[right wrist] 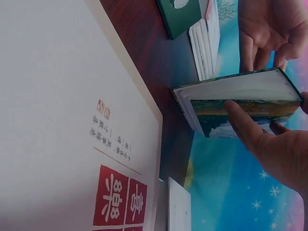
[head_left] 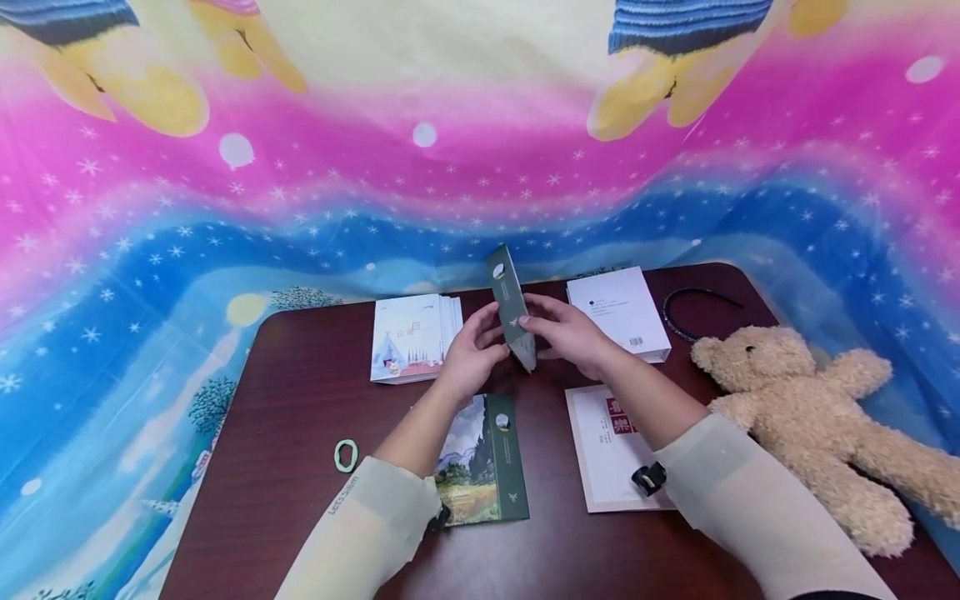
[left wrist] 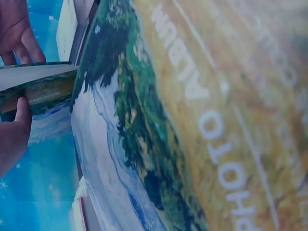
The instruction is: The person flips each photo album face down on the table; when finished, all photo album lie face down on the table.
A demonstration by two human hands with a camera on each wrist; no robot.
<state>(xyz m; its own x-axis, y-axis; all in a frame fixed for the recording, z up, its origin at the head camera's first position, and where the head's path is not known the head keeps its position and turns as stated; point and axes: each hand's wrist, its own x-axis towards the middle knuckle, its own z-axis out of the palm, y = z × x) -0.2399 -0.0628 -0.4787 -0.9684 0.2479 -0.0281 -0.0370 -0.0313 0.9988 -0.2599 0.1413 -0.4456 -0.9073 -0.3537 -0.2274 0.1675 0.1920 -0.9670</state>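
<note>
Held album (head_left: 508,292): centre of head frame, between both hands, roughly upright, spine facing viewer; lower end just above or on the desk (head_left: 292,433), cannot tell.
Left hand (head_left: 468,354): at album's left side, fingers part-bent, thumb on the painted cover in left wrist view; cannot tell if it really grips.
Right hand (head_left: 573,333): at album's right side, pinching it, fingertip on spine, thumb flat on cover.
Album make: stiff covers, dark green spine with small oval picture, pale print; landscape painting on covers, white page edges.
Flat album (head_left: 468,467): lower centre, lying under left forearm; same green strip, painted hills and clouds, "PHOTO ALBUM" lettering in left wrist view.
Red-print book (head_left: 592,450): lower right of centre, flat, partly under right forearm; pale cover, red square characters.
White stack (head_left: 405,337): left of centre, near left hand; thick, small tent drawing on top.
White book (head_left: 618,304): beyond right hand, thick, barcode on cover.
Green ring (head_left: 338,458): left, flat, wavy outline.
Headband (head_left: 664,313): right, thin black open curve.
Teddy bear (head_left: 795,408): right edge, curly tan plush, lying.
Desk finish: dark red-brown, smooth, rounded corners.
Backdrop (head_left: 525,187): creased cloth, pink to blue, snowflakes.
</note>
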